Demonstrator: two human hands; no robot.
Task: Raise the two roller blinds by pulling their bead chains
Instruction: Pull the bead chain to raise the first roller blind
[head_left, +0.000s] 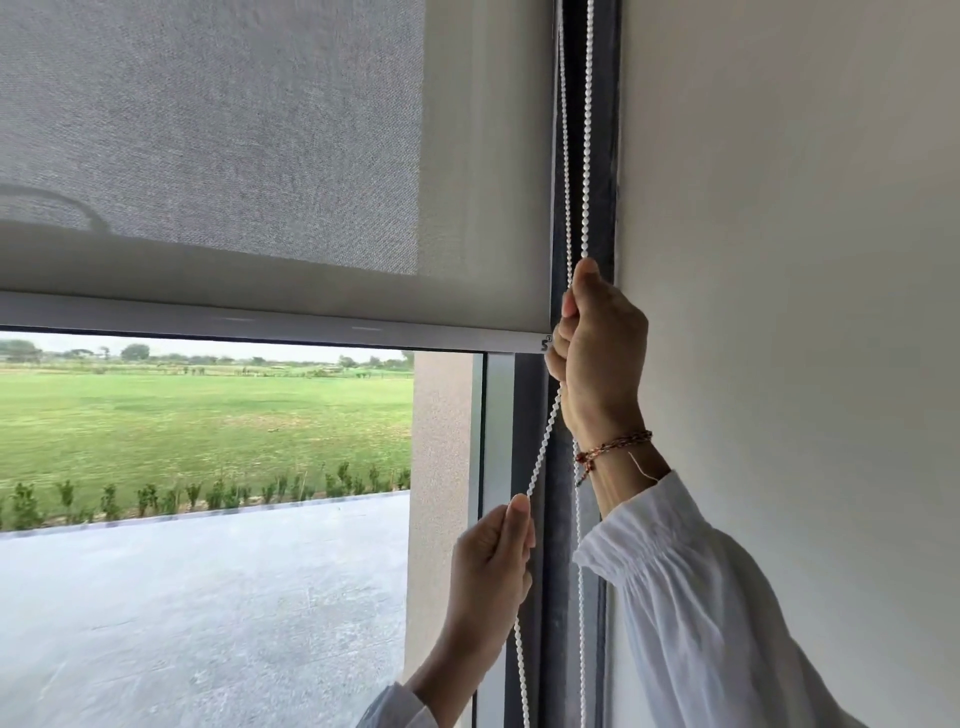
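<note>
A grey mesh roller blind (249, 156) covers the upper part of the window, and its bottom bar (260, 325) hangs about mid-frame. A white bead chain (584, 156) runs down the dark window frame at the blind's right edge, as two strands. My right hand (597, 353) is closed around the chain just beside the end of the bottom bar. Lower down, my left hand (491, 566) pinches the front strand between thumb and fingers. The strand is taut between both hands. Only one blind is in view.
A plain white wall (779, 260) stands close on the right. Below the blind the window glass (208, 519) shows a paved terrace, a low hedge and a green field. The dark frame post (556, 597) runs between window and wall.
</note>
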